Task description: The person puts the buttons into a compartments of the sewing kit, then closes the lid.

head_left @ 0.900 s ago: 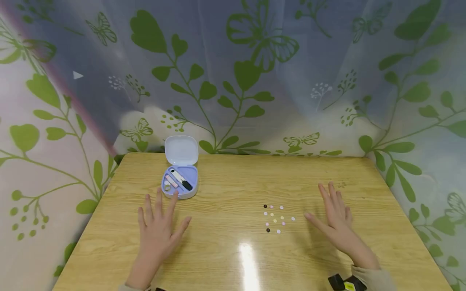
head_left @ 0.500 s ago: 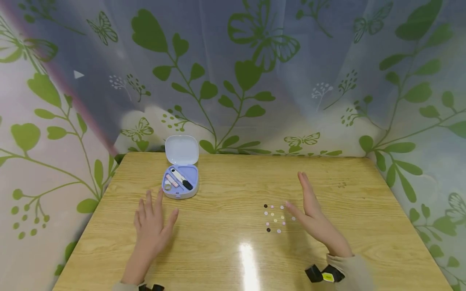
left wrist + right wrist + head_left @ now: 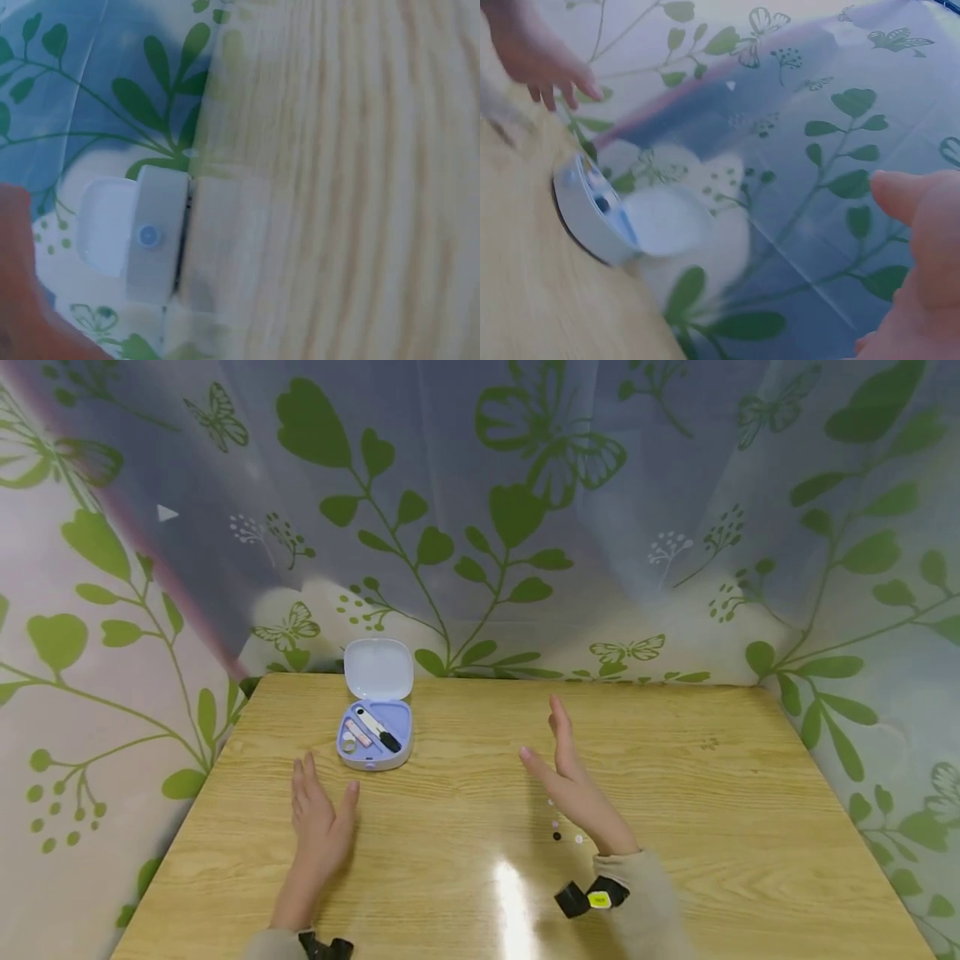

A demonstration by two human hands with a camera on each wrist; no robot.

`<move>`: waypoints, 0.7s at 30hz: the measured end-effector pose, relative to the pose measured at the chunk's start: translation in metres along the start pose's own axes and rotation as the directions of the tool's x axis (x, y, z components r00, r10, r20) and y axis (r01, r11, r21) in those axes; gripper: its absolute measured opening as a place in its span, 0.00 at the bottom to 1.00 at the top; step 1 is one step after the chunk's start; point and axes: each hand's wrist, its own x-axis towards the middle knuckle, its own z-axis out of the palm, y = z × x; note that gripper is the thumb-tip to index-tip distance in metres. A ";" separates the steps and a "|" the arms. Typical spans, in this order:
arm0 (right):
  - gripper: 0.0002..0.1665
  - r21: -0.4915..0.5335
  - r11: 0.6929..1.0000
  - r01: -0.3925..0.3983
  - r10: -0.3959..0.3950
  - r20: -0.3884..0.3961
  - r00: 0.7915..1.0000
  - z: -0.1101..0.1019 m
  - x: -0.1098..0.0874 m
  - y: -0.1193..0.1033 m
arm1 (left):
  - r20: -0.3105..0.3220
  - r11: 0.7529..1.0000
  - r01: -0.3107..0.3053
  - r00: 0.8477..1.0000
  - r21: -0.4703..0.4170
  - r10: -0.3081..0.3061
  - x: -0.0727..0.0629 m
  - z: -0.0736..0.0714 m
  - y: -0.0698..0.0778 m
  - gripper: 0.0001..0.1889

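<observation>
My left hand (image 3: 321, 822) is held over the table in front of a small sewing-kit box, fingers straight and holding nothing. The box (image 3: 392, 762) is lilac and white with its lid (image 3: 378, 668) raised. In its compartments lie thread snips (image 3: 377, 728) with a black tip, a pink-and-white strip (image 3: 358, 732) and a small ring-like item (image 3: 348, 744). My right hand (image 3: 573, 785) hovers with straight fingers above several small buttons and hides most of them. A black button (image 3: 557, 836) and a white button (image 3: 579, 839) show below it. The box also appears in the right wrist view.
The wooden table (image 3: 750, 827) reaches back to a curtain (image 3: 465, 527) printed with green leaves and butterflies. Black wrist cameras are strapped at both sleeves. A bright light reflection lies on the table's front middle.
My right hand has swept left from beside the buttons to over them. My left hand has drawn back slightly from the box and turned on its side.
</observation>
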 end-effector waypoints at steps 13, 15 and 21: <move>0.51 0.268 0.963 -0.012 0.013 0.000 1.000 0.089 0.045 0.026 | -0.113 0.869 0.138 0.970 -0.474 -0.216 0.021 0.011 -0.016 0.38; 0.50 0.306 0.952 -0.015 0.017 -0.002 1.000 0.104 0.051 0.033 | -0.134 0.856 0.108 0.970 -0.505 -0.201 0.024 0.015 -0.019 0.37; 0.48 0.435 0.901 0.003 0.013 -0.033 0.999 0.140 0.065 0.053 | -0.178 0.821 0.043 0.968 -0.570 -0.174 0.034 0.026 -0.021 0.33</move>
